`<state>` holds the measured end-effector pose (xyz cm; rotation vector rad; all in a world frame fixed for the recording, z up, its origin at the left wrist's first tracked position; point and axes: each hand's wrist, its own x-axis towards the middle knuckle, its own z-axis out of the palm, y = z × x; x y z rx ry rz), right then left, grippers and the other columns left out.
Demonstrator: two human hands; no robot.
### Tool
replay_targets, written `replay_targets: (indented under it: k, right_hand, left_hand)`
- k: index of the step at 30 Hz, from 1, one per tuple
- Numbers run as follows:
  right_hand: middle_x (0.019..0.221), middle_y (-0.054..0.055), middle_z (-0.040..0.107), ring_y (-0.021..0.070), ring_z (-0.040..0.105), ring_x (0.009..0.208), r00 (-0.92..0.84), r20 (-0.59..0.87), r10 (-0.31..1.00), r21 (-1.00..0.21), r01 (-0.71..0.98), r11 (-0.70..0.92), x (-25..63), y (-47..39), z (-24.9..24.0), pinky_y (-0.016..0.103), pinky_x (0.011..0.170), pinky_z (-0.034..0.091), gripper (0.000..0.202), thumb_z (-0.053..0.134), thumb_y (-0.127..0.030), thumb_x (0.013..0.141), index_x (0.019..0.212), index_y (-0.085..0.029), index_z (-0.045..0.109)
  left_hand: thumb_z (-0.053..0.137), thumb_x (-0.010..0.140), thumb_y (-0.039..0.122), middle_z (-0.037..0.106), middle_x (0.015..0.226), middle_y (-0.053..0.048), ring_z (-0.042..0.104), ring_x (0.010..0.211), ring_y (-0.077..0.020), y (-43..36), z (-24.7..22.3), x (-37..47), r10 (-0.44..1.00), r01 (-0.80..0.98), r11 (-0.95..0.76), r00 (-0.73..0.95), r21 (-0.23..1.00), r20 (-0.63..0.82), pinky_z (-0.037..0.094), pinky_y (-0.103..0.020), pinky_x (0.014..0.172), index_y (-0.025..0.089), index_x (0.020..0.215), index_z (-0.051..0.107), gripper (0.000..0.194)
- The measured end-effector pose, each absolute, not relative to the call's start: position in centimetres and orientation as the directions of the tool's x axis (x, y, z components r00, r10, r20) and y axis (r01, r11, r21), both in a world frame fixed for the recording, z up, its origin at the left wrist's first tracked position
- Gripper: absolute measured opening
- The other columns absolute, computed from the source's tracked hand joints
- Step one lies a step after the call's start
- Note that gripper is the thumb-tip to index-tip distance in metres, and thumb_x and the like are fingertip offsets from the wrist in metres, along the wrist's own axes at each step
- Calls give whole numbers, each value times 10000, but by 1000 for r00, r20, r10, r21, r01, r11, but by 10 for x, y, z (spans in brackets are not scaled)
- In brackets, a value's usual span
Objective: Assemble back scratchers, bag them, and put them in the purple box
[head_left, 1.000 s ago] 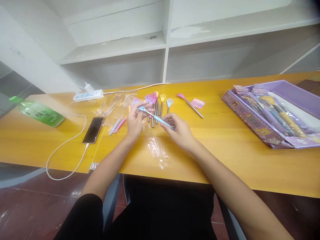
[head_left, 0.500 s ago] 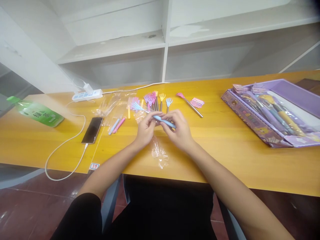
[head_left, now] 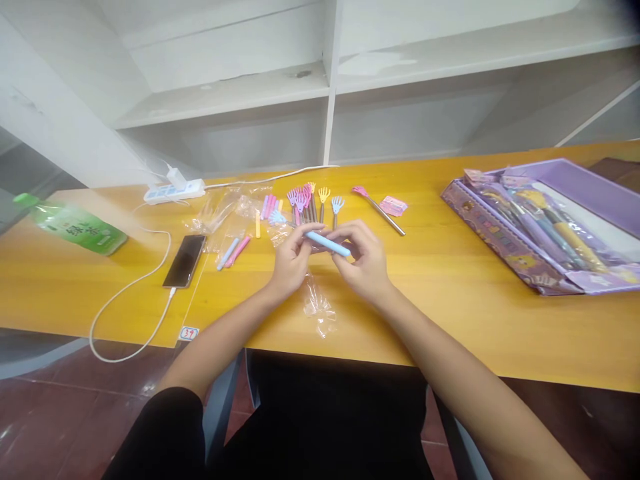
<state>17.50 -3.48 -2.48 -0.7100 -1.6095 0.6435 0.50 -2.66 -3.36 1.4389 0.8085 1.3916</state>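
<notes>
My left hand (head_left: 291, 261) is closed around a blue back scratcher, its claw-shaped head (head_left: 277, 217) poking out to the left and its light blue handle grip (head_left: 327, 243) slanting down to the right. At the handle's other end, my right hand (head_left: 364, 259) has its thumb and curled fingers about the grip. Beyond my hands lies a bunch of pink, purple and yellow back scratchers (head_left: 303, 200). A blue one (head_left: 337, 204) rests beside them, and a pink one (head_left: 380, 210) lies apart to the right. Loose blue and pink grips (head_left: 234, 253) lie to the left.
Clear plastic wrappers (head_left: 320, 310) lie near me and farther left. A purple display box (head_left: 515, 240) with packed scratchers stands at right, near pink cards (head_left: 393, 205). On the left are a phone (head_left: 185, 261) on a cable, a power strip (head_left: 174, 191) and a green bottle (head_left: 75, 225).
The back scratcher has turned slightly, its head lower and more to the right. My right fingers have loosened and shifted around the end of the grip, leaving more of it showing.
</notes>
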Motion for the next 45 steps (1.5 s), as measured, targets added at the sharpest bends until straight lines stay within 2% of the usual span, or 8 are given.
replay_targets:
  k: [5, 13, 23, 28, 35, 38, 41, 45]
  right_hand:
    - [1128, 48, 576, 144, 679, 809, -156, 579, 800, -814, -154, 560, 173, -39, -25, 345, 686, 634, 180, 654, -239, 985, 1158, -280, 624]
    - [1069, 40, 600, 151, 700, 825, -68, 586, 808, -807, -139, 574, 171, -35, -21, 392, 770, 646, 49, 708, -299, 1001, 1022, -257, 721]
    - [794, -10, 679, 164, 581, 726, -8, 651, 759, -735, 244, 633, 175, -35, -22, 351, 687, 469, 82, 772, -225, 933, 868, -250, 729]
    - [763, -15, 711, 194, 598, 781, -4, 671, 741, -688, 369, 625, 177, -32, -26, 378, 772, 507, 123, 779, -188, 900, 812, -258, 728]
    - [899, 32, 747, 218, 632, 904, -79, 689, 720, -630, 426, 649, 178, -32, -25, 391, 809, 543, 54, 709, -235, 963, 948, -258, 756]
    - [1013, 52, 733, 205, 652, 944, -23, 624, 781, -733, 327, 596, 177, -30, -26, 383, 831, 569, 79, 670, -256, 977, 1030, -250, 728]
    - [1140, 77, 704, 200, 674, 983, 4, 429, 903, -892, 157, 424, 175, -25, -32, 352, 790, 593, 241, 708, -348, 946, 1161, -242, 681]
    - [962, 42, 729, 184, 685, 855, -246, 134, 960, -989, -93, 114, 174, -19, -38, 327, 730, 592, 345, 732, -529, 913, 1054, -218, 682]
  left_hand:
    - [609, 1047, 315, 782, 1179, -78, 772, 1104, -229, -22, -28, 1, 951, -197, -288, 59, 937, 304, 655, -410, 969, 266, 1210, 710, 198]
    - [618, 1048, 352, 778, 1191, -91, 767, 1089, -218, -19, -26, -3, 946, -170, -310, 46, 935, 322, 652, -386, 955, 261, 1236, 707, 228]
    - [475, 1078, 210, 726, 1355, -81, 730, 1161, -208, -41, -38, 10, 828, 151, -541, 269, 827, 493, 608, -389, 1042, 276, 1439, 635, 400]
    - [439, 1062, 151, 722, 1376, -88, 734, 1195, -221, -43, -43, 12, 811, 173, -556, 328, 813, 484, 601, -410, 1073, 285, 1557, 519, 520]
    - [464, 1085, 224, 684, 1427, -106, 719, 1243, -248, -41, -45, 13, 854, 21, -429, 334, 903, 398, 601, -460, 1098, 304, 1591, 471, 512]
    - [485, 1084, 243, 708, 1386, -97, 718, 1228, -251, -41, -44, 12, 868, 30, -415, 314, 909, 385, 595, -471, 1098, 315, 1584, 483, 506]
    - [506, 1071, 238, 728, 1349, -81, 727, 1199, -245, -44, -39, 11, 876, 74, -410, 310, 909, 370, 574, -484, 1116, 326, 1573, 503, 510]
    - [548, 1057, 272, 743, 1321, -72, 701, 1253, -276, -48, -32, 11, 873, 143, -431, 315, 891, 372, 532, -501, 1156, 333, 1511, 583, 459]
